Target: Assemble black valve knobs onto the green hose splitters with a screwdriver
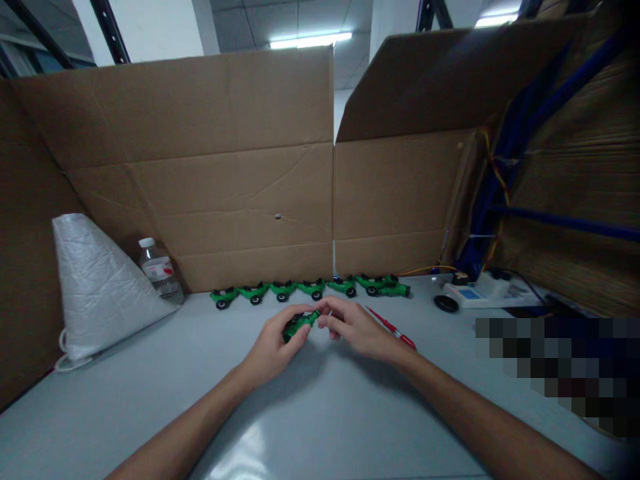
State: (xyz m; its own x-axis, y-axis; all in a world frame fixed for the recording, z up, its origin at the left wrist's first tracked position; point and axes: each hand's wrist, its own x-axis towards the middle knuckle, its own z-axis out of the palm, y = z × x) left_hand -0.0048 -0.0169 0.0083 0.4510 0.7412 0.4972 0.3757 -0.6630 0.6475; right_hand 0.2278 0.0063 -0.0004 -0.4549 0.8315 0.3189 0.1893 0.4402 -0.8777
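Held car: I see the left hand closed around a green toy car at mid-table; the right hand pinches the car's right end.
Containers: a capped water bottle and a white bag stand at the left (contents hidden).
Edges and room: cardboard walls fence the back and left; the grey table lies bare towards me.
Nearby: a row of toy cars lines the back wall; a red pen lies just beside the right hand.

Grey table bears green toy cars, a bottle, white bag, red screwdriver.
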